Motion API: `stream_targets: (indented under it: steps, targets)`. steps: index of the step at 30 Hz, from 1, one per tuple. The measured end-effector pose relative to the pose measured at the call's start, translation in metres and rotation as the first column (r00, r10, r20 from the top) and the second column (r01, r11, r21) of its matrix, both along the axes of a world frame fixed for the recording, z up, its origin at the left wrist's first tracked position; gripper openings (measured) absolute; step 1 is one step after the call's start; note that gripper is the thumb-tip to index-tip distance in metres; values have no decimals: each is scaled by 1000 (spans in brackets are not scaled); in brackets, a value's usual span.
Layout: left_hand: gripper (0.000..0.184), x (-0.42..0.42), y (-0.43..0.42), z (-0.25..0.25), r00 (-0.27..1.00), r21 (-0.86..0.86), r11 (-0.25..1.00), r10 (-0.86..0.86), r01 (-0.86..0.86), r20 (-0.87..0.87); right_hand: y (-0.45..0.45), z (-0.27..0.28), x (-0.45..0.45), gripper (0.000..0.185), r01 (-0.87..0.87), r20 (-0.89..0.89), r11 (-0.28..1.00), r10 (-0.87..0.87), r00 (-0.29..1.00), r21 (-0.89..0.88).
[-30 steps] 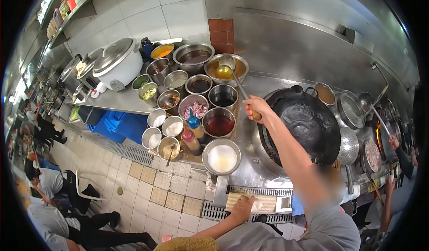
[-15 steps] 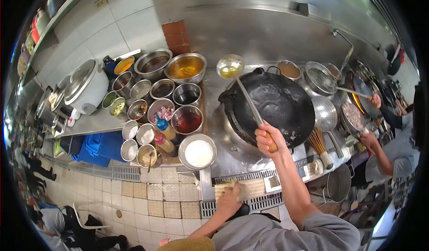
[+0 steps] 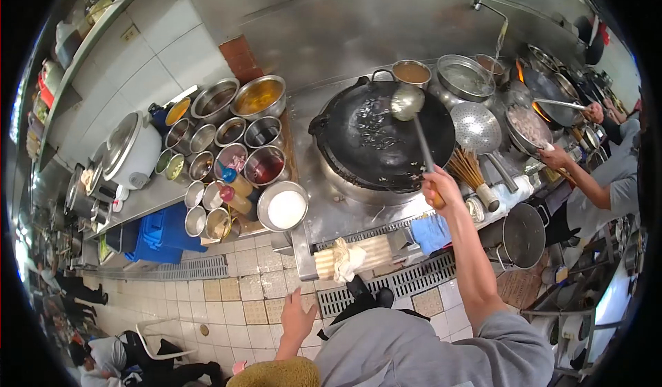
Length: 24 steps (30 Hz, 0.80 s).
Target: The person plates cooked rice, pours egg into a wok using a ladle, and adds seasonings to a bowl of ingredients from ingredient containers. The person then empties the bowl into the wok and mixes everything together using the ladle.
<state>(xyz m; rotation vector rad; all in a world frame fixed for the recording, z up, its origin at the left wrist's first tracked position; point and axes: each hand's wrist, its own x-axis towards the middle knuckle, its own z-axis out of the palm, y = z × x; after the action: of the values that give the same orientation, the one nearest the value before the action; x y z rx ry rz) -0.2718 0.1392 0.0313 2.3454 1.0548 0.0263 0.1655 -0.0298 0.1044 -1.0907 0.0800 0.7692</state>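
Observation:
My right hand [image 3: 442,186] is wrapped round the wooden handle of a long metal ladle [image 3: 407,102]. The ladle's bowl is over the back right part of a large black wok [image 3: 383,135], which has a shiny wet patch in its middle. My left hand [image 3: 298,316] is empty, fingers apart, above the tiled floor, below a crumpled pale cloth [image 3: 348,259] that lies on a striped board [image 3: 322,263] at the counter's front edge.
Left of the wok stand a bowl of yellow oil [image 3: 258,97], a bowl of white contents [image 3: 284,206] and squeeze bottles [image 3: 236,201]. A perforated strainer [image 3: 476,128] and bamboo brush [image 3: 470,170] lie right. A co-worker's hand [image 3: 556,158] is by a pan of meat [image 3: 527,126].
My right hand has brought the ladle from the oil bowl across to over the wok. My left hand has let go of the cloth and moved back from it.

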Motion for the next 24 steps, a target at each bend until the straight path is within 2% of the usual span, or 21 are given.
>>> stream_targets:
  steps: [2,3,5,7,9,10,13,16,17,18,19,22,23,24]
  targets:
    - [69,-49,-12,-31,989,-25,995,97,-100,-109,-21,6,-18,29,34,161,980,-3,987,-194]
    - [68,-76,-22,-50,981,-20,990,135,-139,-143,-32,6,-30,37,54,224,961,9,975,-271]
    - [69,-123,-41,-84,905,-57,965,219,-257,-364,-52,6,-50,50,37,308,928,85,948,-372]
    - [73,-171,-53,-133,831,-110,950,196,-293,-520,-67,9,-63,59,-27,350,899,197,916,-437]
    - [80,-216,-45,-198,773,-290,892,98,-348,-626,-70,21,-70,63,-54,355,880,246,902,-473]
    - [78,-227,-37,-216,781,-302,888,95,-347,-617,-68,25,-72,65,-69,360,868,274,892,-492]
    - [74,-260,-14,-257,800,-345,866,99,-363,-592,-45,29,-63,64,-115,230,947,188,955,-300]
    - [71,-281,1,-281,802,-341,846,157,-410,-576,14,4,-74,65,27,496,852,277,823,-522]
    - [73,-271,10,-263,792,-309,848,192,-431,-579,36,21,-81,66,31,484,841,280,829,-539]
    - [74,-262,22,-252,781,-279,846,228,-454,-581,59,26,-83,64,21,489,912,200,849,-409]
    - [75,-260,37,-253,747,-328,788,234,-520,-622,83,34,-84,64,-30,469,931,211,857,-364]
    - [77,-281,76,-296,768,-391,776,180,-495,-615,171,70,-103,66,-136,353,977,187,917,-163]
    - [74,-283,91,-296,769,-399,780,158,-482,-619,206,82,-108,68,-166,306,982,186,933,-92]
    - [72,-292,106,-307,765,-419,730,219,-541,-606,241,93,-113,70,-194,260,981,194,946,-23]
